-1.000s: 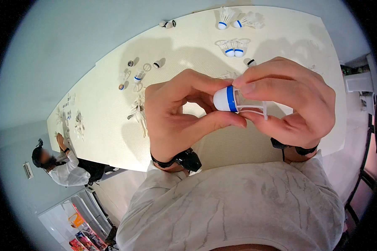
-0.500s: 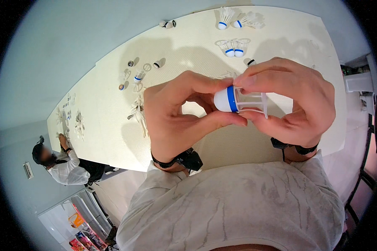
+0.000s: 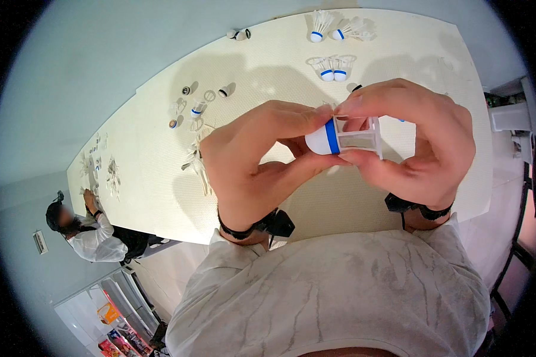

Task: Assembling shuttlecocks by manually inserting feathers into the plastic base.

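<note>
Between my two hands lies a shuttlecock base (image 3: 321, 140) on its side, with a white rounded head, a blue band and a clear-white plastic cage (image 3: 358, 141) that ends in a ring. My left hand (image 3: 250, 157) pinches the head and band between thumb and fingers. From the other side, my right hand (image 3: 422, 140) grips the cage close to the band, its fingertips above and below. My fingers partly cover the head and the near cage ribs. Both hands are above the table.
On the cream table (image 3: 161, 178) lie two feathered shuttlecocks (image 3: 317, 34) at the back and two caged bases (image 3: 333, 74) before them. Left are another caged base (image 3: 197, 109), small round caps (image 3: 186, 90) and loose feathers (image 3: 195, 162). A person (image 3: 95, 235) works at the far left end.
The base has turned slightly about its long axis, so the cage ribs show differently. My fingertips have shifted a little on it, and my left hand has moved slightly.
</note>
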`<state>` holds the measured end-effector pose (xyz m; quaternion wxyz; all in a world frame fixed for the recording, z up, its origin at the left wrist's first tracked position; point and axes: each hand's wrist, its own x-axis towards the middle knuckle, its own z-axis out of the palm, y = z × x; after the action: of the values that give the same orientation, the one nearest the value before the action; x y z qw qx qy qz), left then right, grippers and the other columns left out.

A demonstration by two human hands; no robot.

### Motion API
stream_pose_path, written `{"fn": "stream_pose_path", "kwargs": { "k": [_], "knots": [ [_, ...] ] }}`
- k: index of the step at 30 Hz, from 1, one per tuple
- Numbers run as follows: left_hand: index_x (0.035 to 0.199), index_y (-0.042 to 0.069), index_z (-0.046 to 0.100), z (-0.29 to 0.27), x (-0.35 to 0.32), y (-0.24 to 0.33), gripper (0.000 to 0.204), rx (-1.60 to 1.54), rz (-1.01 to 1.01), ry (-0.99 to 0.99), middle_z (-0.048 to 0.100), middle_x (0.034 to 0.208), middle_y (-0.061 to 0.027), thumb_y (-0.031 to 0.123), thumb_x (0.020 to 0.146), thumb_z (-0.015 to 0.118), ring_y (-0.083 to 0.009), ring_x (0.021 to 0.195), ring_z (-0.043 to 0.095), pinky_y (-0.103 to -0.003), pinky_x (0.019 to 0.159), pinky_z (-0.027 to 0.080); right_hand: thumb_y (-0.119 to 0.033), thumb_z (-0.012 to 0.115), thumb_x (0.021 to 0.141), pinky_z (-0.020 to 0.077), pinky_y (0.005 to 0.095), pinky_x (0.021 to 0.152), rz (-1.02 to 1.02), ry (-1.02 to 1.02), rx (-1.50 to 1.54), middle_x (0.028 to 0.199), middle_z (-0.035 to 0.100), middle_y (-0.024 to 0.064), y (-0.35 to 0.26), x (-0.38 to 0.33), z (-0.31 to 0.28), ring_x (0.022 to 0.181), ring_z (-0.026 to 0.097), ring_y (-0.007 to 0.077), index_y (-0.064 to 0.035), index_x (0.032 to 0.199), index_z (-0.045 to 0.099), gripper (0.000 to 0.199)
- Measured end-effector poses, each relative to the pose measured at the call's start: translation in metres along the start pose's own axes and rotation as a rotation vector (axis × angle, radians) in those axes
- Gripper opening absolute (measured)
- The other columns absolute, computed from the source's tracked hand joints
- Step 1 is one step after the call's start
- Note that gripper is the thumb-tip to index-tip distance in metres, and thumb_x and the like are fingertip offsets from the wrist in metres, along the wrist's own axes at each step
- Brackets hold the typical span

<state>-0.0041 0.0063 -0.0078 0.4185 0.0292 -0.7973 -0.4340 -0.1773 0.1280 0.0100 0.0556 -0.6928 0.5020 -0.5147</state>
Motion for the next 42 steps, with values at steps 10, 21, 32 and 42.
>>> {"fn": "stream_pose_path", "kwargs": {
  "k": [10, 21, 32, 42],
  "knots": [
    [0.098, -0.004, 0.069, -0.006, -0.002, 0.002, 0.037, -0.194, -0.275, 0.044, 0.073, 0.092, -0.0117, 0.003, 0.068, 0.088, -0.0135, 0.072, 0.069, -0.023, 0.058, 0.053, -0.005, 0.078, 0.071, 0.0552, 0.0312, 0.075, 0.012, 0.019, 0.08, 0.117, 0.064, 0.0249, 0.013, 0.006, -0.008, 0.091, 0.069, 0.0268, 0.0051, 0.114, 0.062, 0.047],
    [0.096, -0.002, 0.07, -0.019, 0.0, -0.004, 0.035, -0.25, -0.306, -0.128, 0.074, 0.083, -0.0087, 0.011, 0.07, 0.089, -0.0126, 0.067, 0.069, -0.021, 0.059, 0.053, -0.014, 0.08, 0.071, 0.0562, 0.0313, 0.069, -0.166, -0.165, 0.013, 0.106, 0.068, 0.0215, 0.019, 0.006, -0.013, 0.081, 0.069, 0.0286, 0.0039, 0.108, 0.069, 0.042],
    [0.101, -0.002, 0.07, -0.007, -0.002, -0.005, 0.04, -0.129, -0.221, 0.006, 0.073, 0.092, -0.01, 0.006, 0.067, 0.089, -0.0126, 0.072, 0.069, -0.021, 0.059, 0.053, -0.024, 0.088, 0.056, 0.0546, 0.0272, 0.066, 0.048, -0.09, -0.041, 0.087, 0.072, 0.0129, 0.012, 0.001, -0.006, 0.072, 0.069, 0.0196, 0.0042, 0.113, 0.069, 0.066],
    [0.1, -0.001, 0.07, -0.004, 0.002, -0.006, 0.037, 0.044, -0.06, 0.039, 0.071, 0.093, -0.0127, 0.001, 0.067, 0.087, -0.0135, 0.07, 0.068, -0.021, 0.055, 0.052, -0.018, 0.088, 0.055, 0.0542, 0.0269, 0.069, 0.14, -0.031, 0.024, 0.08, 0.07, 0.0107, 0.017, -0.004, 0.001, 0.071, 0.068, 0.0181, 0.0042, 0.114, 0.068, 0.066]
  ]
}}
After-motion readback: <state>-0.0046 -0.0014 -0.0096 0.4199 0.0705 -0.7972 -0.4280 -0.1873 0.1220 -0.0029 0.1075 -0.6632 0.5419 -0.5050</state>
